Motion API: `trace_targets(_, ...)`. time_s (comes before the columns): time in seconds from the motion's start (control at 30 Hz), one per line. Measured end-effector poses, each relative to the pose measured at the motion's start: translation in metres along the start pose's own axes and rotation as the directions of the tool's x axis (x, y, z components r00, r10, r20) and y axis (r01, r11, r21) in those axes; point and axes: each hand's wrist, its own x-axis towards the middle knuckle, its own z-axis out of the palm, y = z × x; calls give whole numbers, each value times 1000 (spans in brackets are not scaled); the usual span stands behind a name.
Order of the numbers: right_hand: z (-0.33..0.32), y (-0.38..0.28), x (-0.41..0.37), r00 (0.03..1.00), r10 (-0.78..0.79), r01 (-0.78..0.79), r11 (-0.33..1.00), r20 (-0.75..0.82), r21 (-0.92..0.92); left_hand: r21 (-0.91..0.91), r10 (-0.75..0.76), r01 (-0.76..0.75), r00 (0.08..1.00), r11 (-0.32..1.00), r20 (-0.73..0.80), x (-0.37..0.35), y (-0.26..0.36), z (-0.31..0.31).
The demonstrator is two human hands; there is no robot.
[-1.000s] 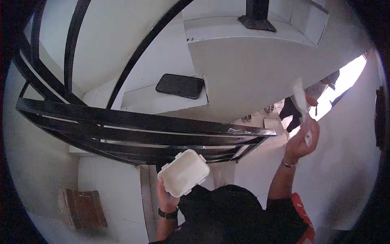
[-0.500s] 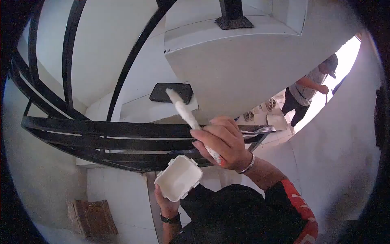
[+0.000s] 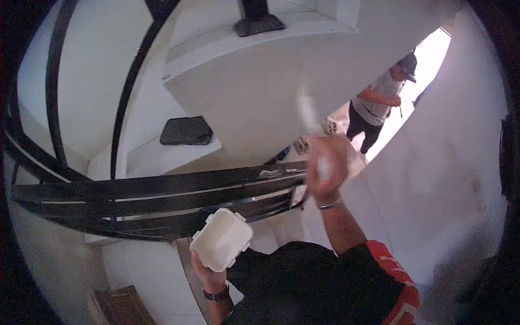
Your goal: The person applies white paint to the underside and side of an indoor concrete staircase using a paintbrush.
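Note:
A small white open container point(image 3: 222, 240) rests in my left hand point(image 3: 208, 272), whose fingers hold it from its lower left side, low in the view. Some white matter seems to line its inside. My right hand point(image 3: 327, 169) is blurred by motion, closed around a brush point(image 3: 308, 111) with a whitish upper part that points up in front of the pale stair side point(image 3: 249, 81). Between the two hands runs the black metal railing point(image 3: 162, 197), behind the container.
On a white step lies a dark flat pad point(image 3: 186, 130). A black post point(image 3: 254, 19) stands above it. Another person point(image 3: 376, 103) in a cap stands by the bright doorway at right, with shoes point(image 3: 329, 126) nearby. A brown mat point(image 3: 122, 306) lies at lower left.
My right hand has moved right with the brush, which now points more upright. The view has shifted to the right, and the container sits slightly further left in it.

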Motion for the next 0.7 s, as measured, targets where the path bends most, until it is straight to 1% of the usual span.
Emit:
trace_targets(0.03, 6, -17, 2, 986, 10, -5, 1000, 165, -27, -83, -86, 89, 995, 993, 46, 7, -4, -21)
trace_targets(0.07, 10, -34, 6, 945, 24, -10, 999, 326, -46, -161, -161, 174, 983, 971, 91, 10, -8, -32)
trace_targets(0.1, 18, -46, 8, 917, -50, 37, 999, 395, 40, -161, -167, 179, 982, 971, 86, 7, -7, -29)
trace_targets(0.13, 22, -53, 10, 883, -129, 74, 988, 452, 137, -129, -129, 136, 990, 982, 61, 4, -4, -19)
trace_targets(0.17, 21, -57, 10, 881, -127, 65, 987, 456, 150, -98, -88, 91, 996, 991, 33, 3, -3, -12)
trace_targets(0.23, 25, -68, 10, 867, -200, -3, 913, 456, 407, -79, -45, 46, 999, 996, 11, -1, -3, -4)
trace_targets(0.27, 24, -71, 10, 861, -213, -23, 890, 461, 455, -62, -2, 2, 1000, 998, -6, -4, -2, 1)
trace_targets(0.3, 17, -67, 11, 809, -248, -39, 882, 533, 470, 48, -2, 4, 999, 999, -49, -7, 6, 22)
trace_targets(0.33, 12, -60, 12, 746, -295, -49, 869, 597, 492, -9, -23, 23, 999, 1000, -40, -4, 2, 16)
trace_targets(0.37, 6, -57, 13, 704, -252, -143, 865, 664, 480, -68, -35, 33, 999, 997, -33, -4, -4, 5)
trace_targets(0.4, -1, -54, 14, 648, -215, -231, 859, 731, 457, -9, -19, 19, 999, 1000, -26, -3, -10, -2)
trace_targets(0.43, -6, -51, 17, 560, -242, -221, 878, 793, 424, 48, -12, 13, 1000, 999, -24, -5, -15, -5)
trace_targets(0.47, -8, -48, 19, 465, -267, -197, 898, 844, 393, 34, -26, 27, 999, 999, -32, -5, -15, -2)
trace_targets(0.5, -6, -46, 18, 437, -325, -216, 868, 839, 448, 18, -41, 42, 999, 999, -32, -6, -17, 0)
trace_targets(0.53, -5, -44, 16, 414, -394, -207, 837, 821, 506, 0, -17, 17, 995, 1000, -93, -8, -22, 0)
trace_targets(0.6, 4, -41, 10, 373, -480, -210, 790, 794, 576, -57, -101, 96, 992, 994, -78, -2, -30, -1)
trace_targets(0.63, 9, -44, 11, 326, -504, -245, 772, 800, 587, -75, -91, 83, 991, 994, -101, 0, -27, -1)
trace_targets(0.7, 22, -60, 12, 232, -545, -291, 751, 806, 592, -137, -161, 148, 983, 979, -88, 0, -19, -7)
